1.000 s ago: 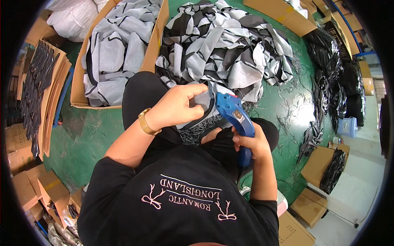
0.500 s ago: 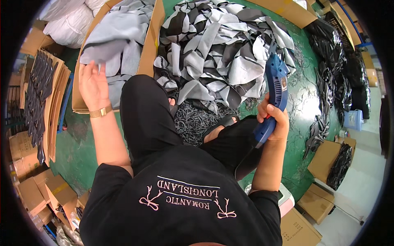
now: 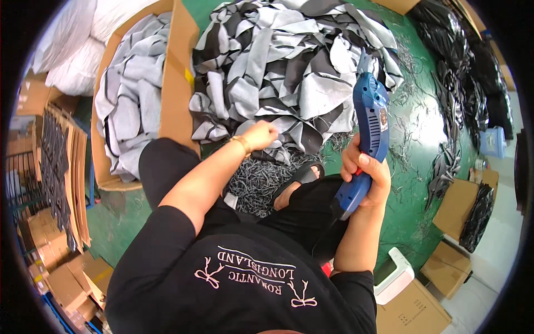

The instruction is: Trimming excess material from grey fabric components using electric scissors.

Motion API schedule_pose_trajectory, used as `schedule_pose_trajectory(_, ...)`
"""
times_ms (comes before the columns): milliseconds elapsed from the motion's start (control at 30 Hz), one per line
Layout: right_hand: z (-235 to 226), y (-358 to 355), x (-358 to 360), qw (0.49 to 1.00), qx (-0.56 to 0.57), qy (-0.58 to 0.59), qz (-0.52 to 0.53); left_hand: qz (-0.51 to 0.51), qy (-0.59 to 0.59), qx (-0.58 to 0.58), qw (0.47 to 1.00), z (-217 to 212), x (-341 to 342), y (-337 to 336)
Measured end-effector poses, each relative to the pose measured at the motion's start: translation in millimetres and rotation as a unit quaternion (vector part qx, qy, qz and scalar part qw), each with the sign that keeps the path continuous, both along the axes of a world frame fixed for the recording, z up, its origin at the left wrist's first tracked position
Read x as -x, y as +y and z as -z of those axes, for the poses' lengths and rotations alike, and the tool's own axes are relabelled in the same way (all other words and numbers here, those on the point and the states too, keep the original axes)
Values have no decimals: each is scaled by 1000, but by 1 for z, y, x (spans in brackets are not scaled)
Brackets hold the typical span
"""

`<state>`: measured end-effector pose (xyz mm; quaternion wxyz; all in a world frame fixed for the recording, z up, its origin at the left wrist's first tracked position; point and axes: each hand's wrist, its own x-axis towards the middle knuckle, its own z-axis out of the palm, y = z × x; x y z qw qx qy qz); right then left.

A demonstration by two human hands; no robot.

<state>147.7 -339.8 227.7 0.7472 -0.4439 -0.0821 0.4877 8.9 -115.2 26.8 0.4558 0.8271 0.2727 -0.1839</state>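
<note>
My right hand (image 3: pixel 369 170) is wrapped around the blue body of electric scissors (image 3: pixel 371 119), held upright with the blades pointing away from me. A cord runs from their lower end. At the near edge of a big heap of grey and black fabric pieces (image 3: pixel 311 92), my left hand (image 3: pixel 260 135), a gold watch on its wrist, has its fingers curled in on a grey fabric piece (image 3: pixel 282 125). The fingertips are partly hidden. Left of the heap stands a tall cardboard box (image 3: pixel 179 72) with grey fabric pieces (image 3: pixel 139 100) lying in it.
Thin dark trimmings (image 3: pixel 253 181) cover the green floor between my feet. Black plastic bags (image 3: pixel 461 61) line the right side, near a light blue tub (image 3: pixel 493 142). White sacks (image 3: pixel 75 61) stand at the far left, with cardboard sheets (image 3: pixel 78 178) nearer. A white stool (image 3: pixel 396 275) is beside me.
My left hand has left the fabric in the cardboard box and swung right to the heap. The fabric it touched now lies inside the box. My right hand still holds the electric scissors.
</note>
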Motion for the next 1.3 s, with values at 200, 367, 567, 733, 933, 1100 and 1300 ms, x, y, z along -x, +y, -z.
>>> schedule_pose_trajectory(200, -4, 0, -3, 998, 22, 44, -27, 180, 183, -228, 939, 83, -9, -12)
schedule_pose_trajectory(367, -1, 12, -8, 999, 11, 44, -29, 56, -29, -227, 972, 82, -21, -11)
schedule_pose_trajectory(567, 6, 21, -7, 997, 62, -27, -40, -60, -245, 182, 950, -64, -33, -14)
schedule_pose_trajectory(733, 24, 38, 19, 927, 161, -323, -102, -92, -330, 381, 859, -161, 15, -24)
schedule_pose_trajectory(933, 13, 33, 38, 970, 113, -207, -61, -134, -260, 414, 862, -168, 80, -46)
schedule_pose_trajectory(1100, 20, 19, 37, 984, 104, -146, 14, -67, -194, 533, 821, -161, 141, -87)
schedule_pose_trajectory(1300, 28, 12, 48, 985, 97, -140, 20, -181, -376, 621, 664, -182, 154, -99)
